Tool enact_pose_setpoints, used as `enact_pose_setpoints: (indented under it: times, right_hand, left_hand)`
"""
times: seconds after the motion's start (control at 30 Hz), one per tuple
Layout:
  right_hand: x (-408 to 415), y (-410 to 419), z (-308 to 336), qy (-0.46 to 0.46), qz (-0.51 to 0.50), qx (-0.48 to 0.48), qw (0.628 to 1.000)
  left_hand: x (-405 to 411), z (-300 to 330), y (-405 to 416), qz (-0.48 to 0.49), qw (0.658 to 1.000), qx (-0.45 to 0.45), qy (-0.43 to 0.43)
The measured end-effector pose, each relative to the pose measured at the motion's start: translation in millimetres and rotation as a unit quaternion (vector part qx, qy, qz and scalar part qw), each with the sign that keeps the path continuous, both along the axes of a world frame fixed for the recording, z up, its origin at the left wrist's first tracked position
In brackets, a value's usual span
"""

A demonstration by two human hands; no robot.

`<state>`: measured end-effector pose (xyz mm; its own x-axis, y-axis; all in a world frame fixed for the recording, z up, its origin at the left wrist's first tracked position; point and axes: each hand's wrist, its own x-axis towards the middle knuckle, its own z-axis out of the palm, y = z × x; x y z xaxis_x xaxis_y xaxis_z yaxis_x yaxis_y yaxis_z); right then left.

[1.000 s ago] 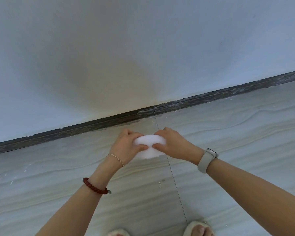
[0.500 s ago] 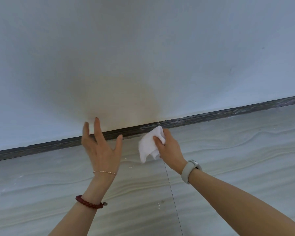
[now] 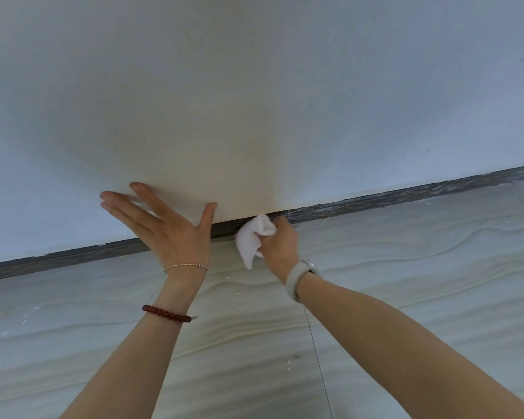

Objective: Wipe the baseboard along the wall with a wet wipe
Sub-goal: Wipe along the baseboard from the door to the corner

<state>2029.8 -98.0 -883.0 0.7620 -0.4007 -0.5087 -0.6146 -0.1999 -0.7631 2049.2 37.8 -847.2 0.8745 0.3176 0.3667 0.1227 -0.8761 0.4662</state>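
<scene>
A dark grey baseboard runs along the foot of the white wall, rising from lower left to upper right. My right hand grips a crumpled white wet wipe and holds its top against the baseboard near the middle of the view; the wipe's loose end hangs over the floor. My left hand is spread open with fingers apart, its fingertips up at the wall just left of the wipe, covering a stretch of baseboard. Whether the palm touches the wall is unclear.
Pale marble-patterned floor tiles fill the lower half, with a thin grout line running toward me. Small white specks of debris lie scattered on the floor. The baseboard right of the wipe looks streaked and dusty.
Both hands held the wipe together a second ago. My left hand let go and rose to the wall with fingers spread. My right hand carried the wipe up onto the baseboard.
</scene>
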Motion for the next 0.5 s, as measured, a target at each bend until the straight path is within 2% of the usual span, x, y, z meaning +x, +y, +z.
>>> enact_pose_setpoints:
  times: [0.1, 0.2, 0.27, 0.37, 0.43, 0.5]
  right_hand:
    - [-10, -57, 2, -0.015, -0.152, 0.009, 0.988]
    - [-15, -110, 3, -0.056, -0.301, -0.034, 0.951]
    - [-12, -124, -2, -0.076, -0.349, -0.073, 0.931]
    - [-4, -94, -7, -0.079, -0.26, -0.119, 0.955]
    - [-10, -54, -10, -0.099, -0.164, -0.072, 0.979]
    - [-19, -11, -4, -0.108, -0.004, 0.0, 0.994]
  left_hand:
    - [1, -2, -2, 0.006, 1.0, 0.003, -0.009]
    - [1, -5, -2, 0.013, 1.0, 0.006, -0.004]
    - [2, -5, -2, 0.014, 1.0, 0.004, -0.002]
    - [2, -3, -3, 0.011, 1.0, 0.001, -0.005]
    - [-1, -3, -4, 0.0, 1.0, 0.0, -0.006]
    - [-7, -4, -5, -0.024, 1.0, 0.006, 0.004]
